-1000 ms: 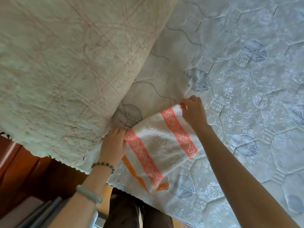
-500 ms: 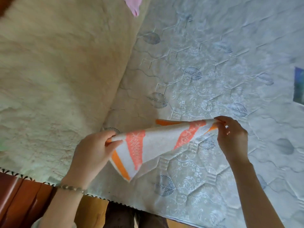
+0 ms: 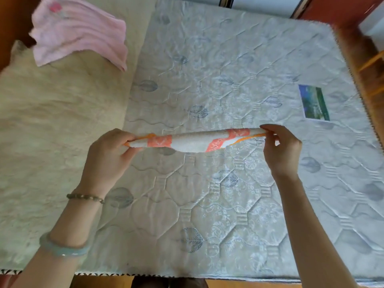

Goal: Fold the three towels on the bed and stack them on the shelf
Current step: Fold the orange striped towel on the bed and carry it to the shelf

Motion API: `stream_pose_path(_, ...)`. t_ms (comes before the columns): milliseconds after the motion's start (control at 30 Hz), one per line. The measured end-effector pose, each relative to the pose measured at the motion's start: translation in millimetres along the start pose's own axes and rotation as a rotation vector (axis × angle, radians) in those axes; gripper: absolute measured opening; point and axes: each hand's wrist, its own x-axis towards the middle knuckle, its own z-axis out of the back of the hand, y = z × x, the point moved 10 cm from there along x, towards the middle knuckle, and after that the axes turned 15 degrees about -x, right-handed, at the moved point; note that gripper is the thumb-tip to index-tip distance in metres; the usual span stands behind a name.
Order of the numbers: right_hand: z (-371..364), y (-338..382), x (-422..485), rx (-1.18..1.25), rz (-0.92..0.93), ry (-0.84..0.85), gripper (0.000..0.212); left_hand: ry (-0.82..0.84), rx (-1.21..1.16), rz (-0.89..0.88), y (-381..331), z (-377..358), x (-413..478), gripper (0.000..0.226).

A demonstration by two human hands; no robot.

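The orange-striped towel (image 3: 194,141) sags softly between the left hand (image 3: 108,156) and right hand (image 3: 280,148) — light, limp cloth; each grip pinches an end, best held by its corners.

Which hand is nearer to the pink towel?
Left. The left hand is in front of the rumpled pink cloth towel; the right hand is far off to its right.

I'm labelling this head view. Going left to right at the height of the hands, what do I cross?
From the left: cream blanket → left hand → orange-striped towel → right hand → quilted mattress.
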Motion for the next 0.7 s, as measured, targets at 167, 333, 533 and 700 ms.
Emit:
stream_pose_path(167,-20.3,-42.7,-104.6,-0.002,-0.079,0.159,0.023,0.22,-0.062,0.178,49.6,-62.5,-105.1,0.014)
stream_pose_path(333,-77.8,-92.4,-237.0,-0.115,-0.282,0.495,0.026,0.538,-0.08,0.51,113.5,-126.5,-216.1,0.018)
stream_pose_path(533,-128.0,-149.3,-389.4,-0.348,-0.476,1.084,0.023,0.832,-0.062,0.784,161.7,-158.6,-313.4,0.014)
stream_pose_path(700,-133.6,-161.8,-426.6,-0.351,-0.461,1.287,0.021,1.132,-0.044,0.926,172.6,-176.1,-359.4,0.017)
